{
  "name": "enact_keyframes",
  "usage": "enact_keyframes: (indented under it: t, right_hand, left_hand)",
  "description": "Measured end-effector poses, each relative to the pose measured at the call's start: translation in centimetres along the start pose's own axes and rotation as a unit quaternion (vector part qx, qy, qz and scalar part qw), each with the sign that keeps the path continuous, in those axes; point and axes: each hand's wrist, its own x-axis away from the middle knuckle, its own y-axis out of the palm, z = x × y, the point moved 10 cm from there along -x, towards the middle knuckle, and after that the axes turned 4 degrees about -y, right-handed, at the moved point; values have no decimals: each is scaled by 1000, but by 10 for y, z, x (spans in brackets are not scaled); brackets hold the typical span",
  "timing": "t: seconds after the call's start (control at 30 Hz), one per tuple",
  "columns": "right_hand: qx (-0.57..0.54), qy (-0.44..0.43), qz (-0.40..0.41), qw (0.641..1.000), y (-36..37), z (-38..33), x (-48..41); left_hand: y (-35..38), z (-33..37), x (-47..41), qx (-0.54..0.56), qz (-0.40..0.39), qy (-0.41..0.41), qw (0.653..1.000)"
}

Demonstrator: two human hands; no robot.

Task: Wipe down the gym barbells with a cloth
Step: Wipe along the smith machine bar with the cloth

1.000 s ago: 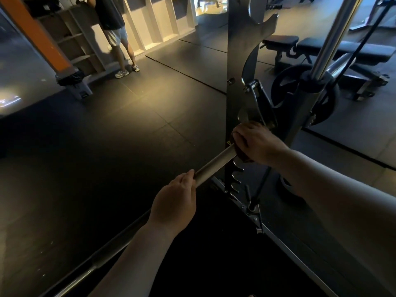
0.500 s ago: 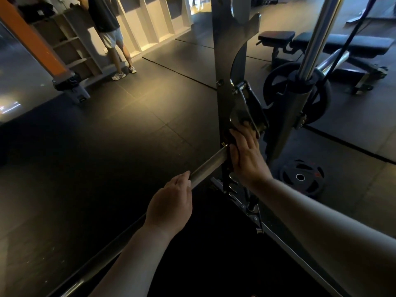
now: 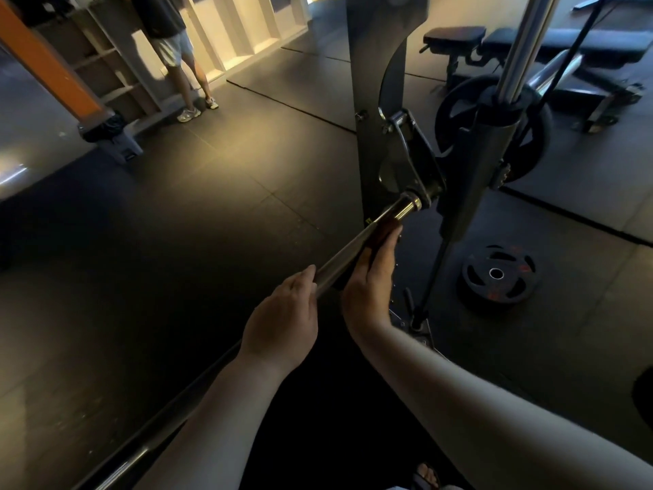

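Reaches forward with both bare forearms, hands close together. Clamps the left hand (image 3: pixel 282 313) over the bar (image 3: pixel 339 258) from above, fingers curled round it. Just beyond, closes the right hand (image 3: pixel 371 277) round what seems a dark brownish cloth (image 3: pixel 381 227) wrapped on the bar, though too dim to swear. Shows smooth grey metal, brightest at the collar, slanting from lower left up into the rack (image 3: pixel 364 83).

The cloth (image 3: pixel 380 232) is mostly hidden under the right hand (image 3: pixel 367 288).
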Motion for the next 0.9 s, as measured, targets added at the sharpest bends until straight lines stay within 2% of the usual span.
enact_keyframes:
  t: [0.13,0.27,0.37,0.5,0.6,0.8,0.9]
  right_hand:
    - [-17,-20,-28,999,24,-5,44]
    - [29,8,36,999,-7,2,-12]
    - [32,34,52,998,-15,1,-31]
    - [-2,11,18,1000,23,0,41]
    - [-33,31,-21,999,45,9,81]
    - [9,63,37,997,20,11,35]
    - [-6,49,36,998,33,3,58]
  left_hand:
    - [-1,-4,5,-9,-10,18,1000]
    - [-10,-12,19,-14,-9,39,999]
    - [-15,-24,32,-15,1,38,999]
    - [-17,-34,42,2,-18,48,999]
    - [-20,-38,47,-2,-16,56,998]
    - [-27,-60,68,2,-20,44,999]
    - [-30,-66,76,2,-17,52,999]
